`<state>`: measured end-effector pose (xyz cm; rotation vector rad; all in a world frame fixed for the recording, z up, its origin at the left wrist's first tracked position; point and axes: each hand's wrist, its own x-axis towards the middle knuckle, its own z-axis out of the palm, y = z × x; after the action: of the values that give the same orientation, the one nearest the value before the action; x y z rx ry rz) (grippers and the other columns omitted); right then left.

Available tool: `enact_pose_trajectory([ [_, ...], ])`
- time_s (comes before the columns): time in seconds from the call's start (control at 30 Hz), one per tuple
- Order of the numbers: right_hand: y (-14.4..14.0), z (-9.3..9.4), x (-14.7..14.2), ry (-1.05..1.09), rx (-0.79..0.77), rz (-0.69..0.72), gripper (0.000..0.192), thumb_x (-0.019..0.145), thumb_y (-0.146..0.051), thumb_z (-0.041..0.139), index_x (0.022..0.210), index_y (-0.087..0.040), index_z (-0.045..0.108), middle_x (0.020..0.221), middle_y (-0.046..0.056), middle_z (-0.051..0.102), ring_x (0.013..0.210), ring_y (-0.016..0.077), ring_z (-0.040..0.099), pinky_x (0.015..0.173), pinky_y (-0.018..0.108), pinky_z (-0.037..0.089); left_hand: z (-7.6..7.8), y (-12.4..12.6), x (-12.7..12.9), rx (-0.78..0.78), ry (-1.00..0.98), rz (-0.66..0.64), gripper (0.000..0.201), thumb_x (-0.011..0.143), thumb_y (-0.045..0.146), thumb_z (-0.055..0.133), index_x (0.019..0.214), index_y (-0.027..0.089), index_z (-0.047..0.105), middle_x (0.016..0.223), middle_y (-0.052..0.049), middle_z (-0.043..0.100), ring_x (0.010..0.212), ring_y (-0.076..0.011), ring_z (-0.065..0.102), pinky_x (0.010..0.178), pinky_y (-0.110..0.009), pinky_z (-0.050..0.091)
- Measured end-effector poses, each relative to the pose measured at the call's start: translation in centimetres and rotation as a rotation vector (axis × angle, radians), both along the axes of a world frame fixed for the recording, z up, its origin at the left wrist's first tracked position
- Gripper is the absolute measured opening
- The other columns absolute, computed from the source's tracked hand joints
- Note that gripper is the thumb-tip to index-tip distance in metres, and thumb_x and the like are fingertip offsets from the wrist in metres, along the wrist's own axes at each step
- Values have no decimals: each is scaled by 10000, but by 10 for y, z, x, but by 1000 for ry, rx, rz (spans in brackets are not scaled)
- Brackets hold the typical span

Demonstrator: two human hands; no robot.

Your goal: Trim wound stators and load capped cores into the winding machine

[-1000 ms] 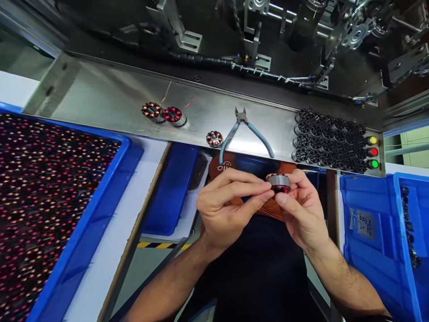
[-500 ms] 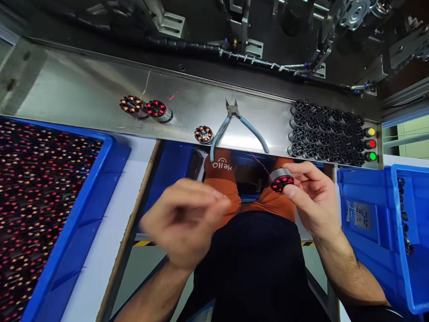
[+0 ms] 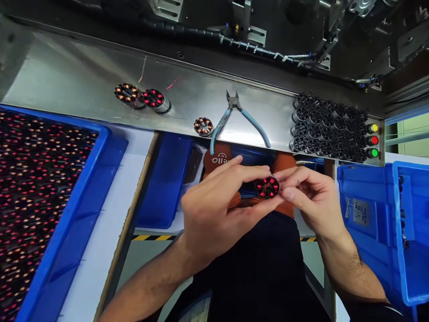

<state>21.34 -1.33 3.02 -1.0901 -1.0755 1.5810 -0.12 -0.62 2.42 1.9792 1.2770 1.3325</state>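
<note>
— Two hands on one stator: left hand and right hand both pinch it by fingertips, held over the lap, just below the shelf.

— How far along?

— Hard to judge. Three wound stators stand on the shelf, with cutters untouched between them and a block of black parts. The left bin looks packed, so I'd say plenty remains.
</note>
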Motion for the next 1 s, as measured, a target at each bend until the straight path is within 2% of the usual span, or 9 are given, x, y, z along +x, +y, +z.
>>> enact_pose_trajectory([
  [0.13, 1, -6, 13, -62, 32, 17, 79, 1056, -245, 936, 1025, -293, 882, 1218, 13, 856, 1113, 164, 823, 1021, 278, 695, -2, 1, 2, -21, -82, -32, 306, 929, 261, 1002, 1177, 251, 823, 1109, 9, 934, 981, -228, 922, 1175, -428, 721],
  [0.3, 2, -1, 15, -164, 84, 22, 119, 1061, -267, 927, 982, -261, 838, 1132, 30, 832, 1036, 162, 792, 954, 257, 681, -3, 0, 7, -11, -94, -38, 292, 913, 206, 934, 1167, 270, 805, 1068, 32, 928, 878, -208, 904, 1170, -424, 719],
  [0.37, 0, 3, 12, -210, 104, 29, 92, 1052, -273, 932, 1039, -267, 841, 1161, 43, 836, 1061, 187, 805, 959, 288, 704, -3, -2, 7, -26, -77, -25, 339, 897, 229, 935, 1202, 288, 800, 1083, 31, 926, 865, -217, 901, 1178, -442, 717],
  [0.5, -1, 11, 7, -419, 228, 30, 284, 965, -276, 1011, 1210, -293, 869, 1177, 65, 838, 1084, 255, 813, 950, 375, 732, -6, -4, 7, -31, -37, -35, 442, 873, 243, 930, 1288, 292, 787, 1152, 3, 926, 950, -253, 917, 1197, -449, 711],
  [0.6, 1, 15, 6, -561, 364, 24, 113, 1024, -242, 948, 1095, -291, 876, 1036, 53, 840, 960, 243, 797, 890, 388, 701, -8, -6, 8, -18, -28, -38, 493, 870, 215, 921, 1334, 291, 771, 1160, 4, 926, 963, -253, 922, 1219, -452, 700],
  [0.67, 3, 18, 6, -596, 398, 44, 92, 1052, -205, 908, 1045, -281, 858, 972, 36, 824, 893, 219, 772, 848, 367, 673, -9, -7, 8, -34, -26, -60, 538, 871, 200, 912, 1377, 288, 753, 1174, 4, 926, 969, -256, 925, 1228, -461, 695],
  [0.83, 2, 22, 7, -507, 260, 78, 98, 1076, -188, 883, 1080, -273, 834, 973, 2, 814, 838, 163, 771, 768, 275, 661, -9, -5, 4, -29, -46, -164, 598, 882, 171, 904, 1441, 279, 720, 1260, -15, 925, 1016, -248, 931, 1196, -419, 712],
  [1.0, -2, 19, -1, -351, 85, -8, 165, 1007, -307, 991, 1009, -255, 834, 877, -5, 818, 731, 161, 795, 688, 250, 705, -8, -1, 2, 78, -63, -154, 404, 864, 170, 924, 1239, 241, 789, 1102, 9, 942, 909, -197, 926, 1137, -326, 723],
])
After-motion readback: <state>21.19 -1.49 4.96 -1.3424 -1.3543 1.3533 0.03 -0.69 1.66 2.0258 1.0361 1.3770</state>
